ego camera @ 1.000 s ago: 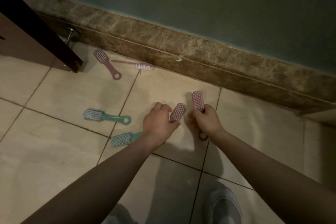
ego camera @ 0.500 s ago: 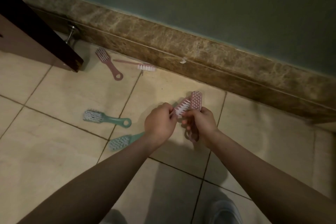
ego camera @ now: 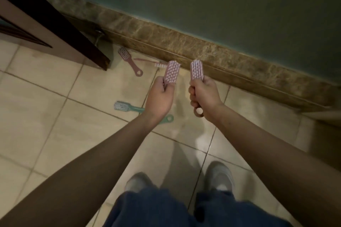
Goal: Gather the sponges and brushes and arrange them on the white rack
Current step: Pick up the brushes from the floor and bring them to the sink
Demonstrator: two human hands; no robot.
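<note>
The wall (ego camera: 221, 5) is a flat, matt, dark green-grey surface across the top of the view. The floor (ego camera: 46, 116) is laid in large, glossy beige tiles with thin dark grout lines. A skirting board (ego camera: 203, 51) of brown, veined, marble-pattern stone runs along the joint between wall and floor. A dark brown wooden door (ego camera: 55, 24) with a straight edge enters from the upper left. The person stands on the tiles in blue denim trousers (ego camera: 156, 208) and grey shoes (ego camera: 219, 175). The left hand (ego camera: 160, 97) has its grip curled round the handle of a pink plastic brush (ego camera: 172, 72), with the oblong head up and the short pale bristles facing the camera. The right hand (ego camera: 205, 94) has its grip wrapped round a second pink brush (ego camera: 197, 70), which is upright with its ring-shaped handle end protruding below the fist. Both held brushes are above the floor, side by side and apart. On the tiles lie a green brush (ego camera: 127, 107), a ring-ended green handle (ego camera: 168, 118) partly hidden by the left wrist, a flat pink brush (ego camera: 130, 61) near the skirting board, and a thin pink brush (ego camera: 161, 64) just beside it.
</note>
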